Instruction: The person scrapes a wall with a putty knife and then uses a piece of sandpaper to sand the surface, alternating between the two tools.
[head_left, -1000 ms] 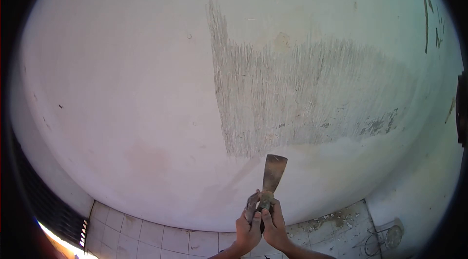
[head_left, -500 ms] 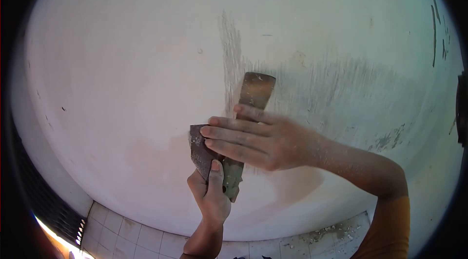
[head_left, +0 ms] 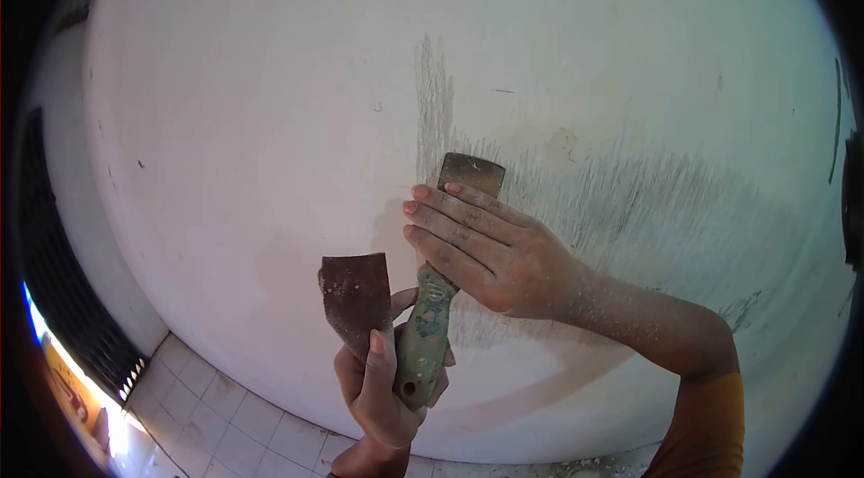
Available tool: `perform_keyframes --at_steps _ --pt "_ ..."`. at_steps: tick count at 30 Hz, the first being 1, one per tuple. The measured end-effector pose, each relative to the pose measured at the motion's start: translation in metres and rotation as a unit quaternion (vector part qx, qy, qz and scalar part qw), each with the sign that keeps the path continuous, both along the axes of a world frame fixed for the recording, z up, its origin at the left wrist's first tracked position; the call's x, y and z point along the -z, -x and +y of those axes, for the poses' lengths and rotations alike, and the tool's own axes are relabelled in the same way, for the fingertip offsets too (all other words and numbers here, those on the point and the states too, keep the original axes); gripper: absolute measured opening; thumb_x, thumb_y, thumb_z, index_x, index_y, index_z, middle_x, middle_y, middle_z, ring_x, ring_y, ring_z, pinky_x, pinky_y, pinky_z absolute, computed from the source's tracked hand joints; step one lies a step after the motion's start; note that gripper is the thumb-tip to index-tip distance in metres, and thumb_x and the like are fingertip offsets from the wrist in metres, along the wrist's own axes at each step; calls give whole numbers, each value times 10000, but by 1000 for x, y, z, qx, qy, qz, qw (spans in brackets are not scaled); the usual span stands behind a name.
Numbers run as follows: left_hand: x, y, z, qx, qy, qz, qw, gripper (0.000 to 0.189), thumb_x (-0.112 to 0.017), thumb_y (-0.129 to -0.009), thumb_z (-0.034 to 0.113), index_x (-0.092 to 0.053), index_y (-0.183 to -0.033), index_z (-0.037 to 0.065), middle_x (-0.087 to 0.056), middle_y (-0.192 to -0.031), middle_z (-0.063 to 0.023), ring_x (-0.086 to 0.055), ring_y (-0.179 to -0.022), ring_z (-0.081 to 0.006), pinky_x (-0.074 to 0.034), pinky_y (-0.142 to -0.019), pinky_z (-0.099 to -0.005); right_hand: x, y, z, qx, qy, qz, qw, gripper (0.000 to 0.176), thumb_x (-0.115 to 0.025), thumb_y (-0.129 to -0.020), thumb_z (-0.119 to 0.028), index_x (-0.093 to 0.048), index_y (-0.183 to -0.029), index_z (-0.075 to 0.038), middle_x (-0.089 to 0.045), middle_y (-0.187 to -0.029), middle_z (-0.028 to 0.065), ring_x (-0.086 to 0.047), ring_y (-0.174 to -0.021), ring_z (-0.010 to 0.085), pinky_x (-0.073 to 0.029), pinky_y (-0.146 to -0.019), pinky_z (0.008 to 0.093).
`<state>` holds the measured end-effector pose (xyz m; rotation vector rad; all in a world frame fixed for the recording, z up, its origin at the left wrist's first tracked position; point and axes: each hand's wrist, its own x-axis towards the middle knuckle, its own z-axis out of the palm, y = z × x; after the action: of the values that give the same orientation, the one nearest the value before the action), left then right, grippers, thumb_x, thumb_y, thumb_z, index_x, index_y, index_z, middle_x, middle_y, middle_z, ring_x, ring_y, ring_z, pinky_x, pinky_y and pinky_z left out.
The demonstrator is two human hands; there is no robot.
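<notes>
My left hand point(head_left: 387, 388) is closed around the green, speckled handle of a scraper point(head_left: 423, 334). The same hand also holds a dark, worn flat piece point(head_left: 355, 298) under its thumb, left of the handle. My right hand point(head_left: 504, 253), dusty and with its fingers stretched out, lies flat across the scraper's blade. The blade's brownish end shows above the fingers, against a pale wall point(head_left: 252, 136). Grey scrape marks point(head_left: 630, 199) run over the wall to the right of the blade and above it.
Pale floor tiles point(head_left: 225, 415) run along the wall's foot, with debris at the lower right. A dark slatted grille point(head_left: 67, 271) stands at the left, with bright light below it. A dark object point(head_left: 851, 203) is at the right edge.
My right hand has shifted slightly up, off the dark piece. My left hand has moved down with the dark piece, and more of the green handle shows. The view has shifted left.
</notes>
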<state>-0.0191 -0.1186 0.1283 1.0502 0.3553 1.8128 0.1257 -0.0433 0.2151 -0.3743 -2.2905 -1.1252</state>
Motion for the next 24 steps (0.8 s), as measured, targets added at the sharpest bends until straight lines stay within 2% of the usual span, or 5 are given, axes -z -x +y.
perform_keyframes --at_steps 6,15,18,21,24 --pt "13 -14 20 -42 -18 6 999 521 -490 -955 309 -503 -1131 -181 -562 -639 -140 -415 -424 -84 -275 -362 -223 1 1 -14 98 3 41 994 392 -514 -877 -103 -491 -1228 71 -489 -1283 233 -422 -1266 358 -338 -1070 460" --pt "-3 -3 11 3 -38 13 999 557 -452 -964 347 -486 -1146 -178 -556 -651 -152 -409 -415 -86 -270 -344 -220 -7 18 -21 187 -19 23 982 410 -520 -834 -79 -480 -1190 120 -476 -1264 259 -400 -1274 379 -304 -1085 483" --pt "-4 -2 16 17 -25 -1 1000 540 -441 -968 332 -474 -1164 -170 -555 -650 -153 -408 -407 -89 -267 -336 -221 -23 21 -17 152 -19 -47 987 327 -532 -811 -89 -536 -1096 70 -551 -1144 203 -473 -1207 334 -289 -1099 468" --pt "6 2 18 4 -4 3 1000 515 -421 -966 317 -476 -1146 -162 -547 -627 -156 -378 -369 -91 -246 -318 -218 -22 19 -7 19 164 -151 975 226 -550 -745 -80 -590 -927 47 -607 -1012 177 -538 -1108 306 -279 -1107 436" --pt "8 1 18 -20 9 0 1000 484 -398 -955 301 -487 -1097 -153 -529 -580 -153 -325 -306 -90 -209 -289 -211 -33 19 -12 -59 225 -102 967 183 -544 -734 -149 -605 -785 16 -613 -825 131 -580 -901 247 -416 -937 374"
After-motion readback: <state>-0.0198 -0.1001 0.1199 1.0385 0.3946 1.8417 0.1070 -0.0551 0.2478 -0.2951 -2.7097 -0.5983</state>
